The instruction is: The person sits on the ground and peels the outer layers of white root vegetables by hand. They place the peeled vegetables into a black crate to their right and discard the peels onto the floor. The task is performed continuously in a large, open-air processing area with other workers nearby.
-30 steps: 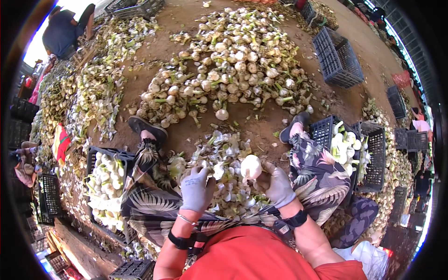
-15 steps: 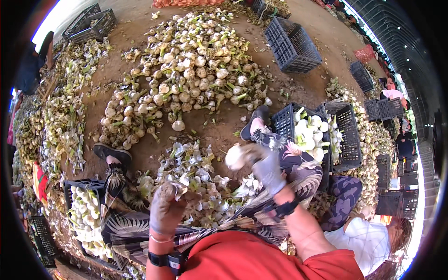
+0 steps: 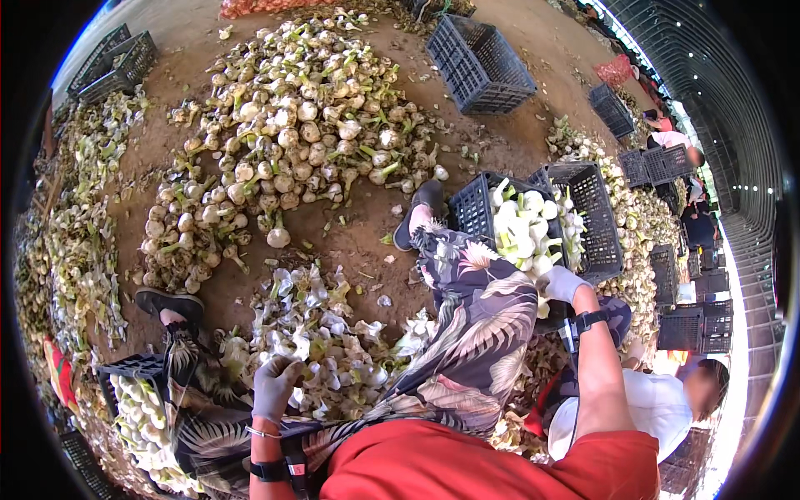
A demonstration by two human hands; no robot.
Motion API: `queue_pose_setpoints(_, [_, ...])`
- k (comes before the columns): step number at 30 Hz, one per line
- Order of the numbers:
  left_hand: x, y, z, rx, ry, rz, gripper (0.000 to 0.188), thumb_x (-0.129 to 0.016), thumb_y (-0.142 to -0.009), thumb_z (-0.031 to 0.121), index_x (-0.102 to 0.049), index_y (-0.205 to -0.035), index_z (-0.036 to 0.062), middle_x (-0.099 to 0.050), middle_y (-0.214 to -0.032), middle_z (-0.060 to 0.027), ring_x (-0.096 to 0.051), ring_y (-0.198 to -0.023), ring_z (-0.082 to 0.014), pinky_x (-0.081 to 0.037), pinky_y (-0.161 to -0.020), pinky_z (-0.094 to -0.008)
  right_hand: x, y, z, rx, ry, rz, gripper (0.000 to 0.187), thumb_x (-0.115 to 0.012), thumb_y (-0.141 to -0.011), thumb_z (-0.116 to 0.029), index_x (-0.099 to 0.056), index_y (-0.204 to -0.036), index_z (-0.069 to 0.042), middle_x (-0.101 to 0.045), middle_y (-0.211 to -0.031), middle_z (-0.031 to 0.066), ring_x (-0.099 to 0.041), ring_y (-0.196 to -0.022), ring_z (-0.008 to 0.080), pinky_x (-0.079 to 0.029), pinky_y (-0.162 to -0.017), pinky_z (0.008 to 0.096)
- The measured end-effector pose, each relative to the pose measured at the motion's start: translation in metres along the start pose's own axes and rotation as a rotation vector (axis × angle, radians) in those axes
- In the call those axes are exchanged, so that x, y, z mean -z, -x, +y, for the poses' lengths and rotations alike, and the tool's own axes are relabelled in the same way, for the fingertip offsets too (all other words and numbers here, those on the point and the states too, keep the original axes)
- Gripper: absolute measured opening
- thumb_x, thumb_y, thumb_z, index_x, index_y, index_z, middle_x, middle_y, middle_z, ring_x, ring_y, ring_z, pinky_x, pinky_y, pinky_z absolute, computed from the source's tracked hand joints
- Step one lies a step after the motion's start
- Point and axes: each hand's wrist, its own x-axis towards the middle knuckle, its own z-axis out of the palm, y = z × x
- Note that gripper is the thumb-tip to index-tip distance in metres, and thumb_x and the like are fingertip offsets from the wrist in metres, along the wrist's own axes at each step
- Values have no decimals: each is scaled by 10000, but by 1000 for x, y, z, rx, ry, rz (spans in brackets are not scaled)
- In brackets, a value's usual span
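My right hand [image 3: 565, 286], in a pale glove, is down at the near edge of a dark plastic crate [image 3: 472, 208] heaped with clean white garlic [image 3: 525, 221]. Its fingers close round a garlic bulb [image 3: 543, 308], mostly hidden, with a pale part showing below them. Over my left thigh, my left hand [image 3: 275, 387] is gloved and closed, fingertips curled together; whatever they hold, if anything, cannot be made out. Loose garlic skins [image 3: 333, 350] lie on the ground between my legs.
A big pile of untrimmed garlic [image 3: 308, 125] spreads ahead. Another crate of white garlic [image 3: 137, 408] stands by my left leg. Dark crates [image 3: 492, 92] stand beyond the pile and along the right [image 3: 596, 208]. A person in a white top [image 3: 646, 412] sits close on my right.
My right hand has moved right, from above my lap to the crate, taking the garlic bulb along. My left hand has dropped slightly. The view has shifted to the right.
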Motion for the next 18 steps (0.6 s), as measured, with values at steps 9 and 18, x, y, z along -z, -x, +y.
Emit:
queue_pose_setpoints(9, [18,-29,-20,-185,65,284,170,-675,-967,144,-702,-1001,-20,-720,-876,-50,-624,-806,-103,-513,-746,-280,146,-74,-297,630,-135,253,307,-667,-892,-215,-730,-1159,-78,-727,-1102,178,-698,-1040,341,-546,-887,394])
queue_pose_setpoints(18, [27,-32,-12,-66,144,266,281,-659,-968,151,-642,-1171,-42,-721,-1025,-113,-659,-928,-150,-531,-848,-309,-58,-206,-583,700,-324,170,505,-682,-866,-207,-598,-1363,-189,-604,-1273,219,-631,-1109,449,-523,-954,485])
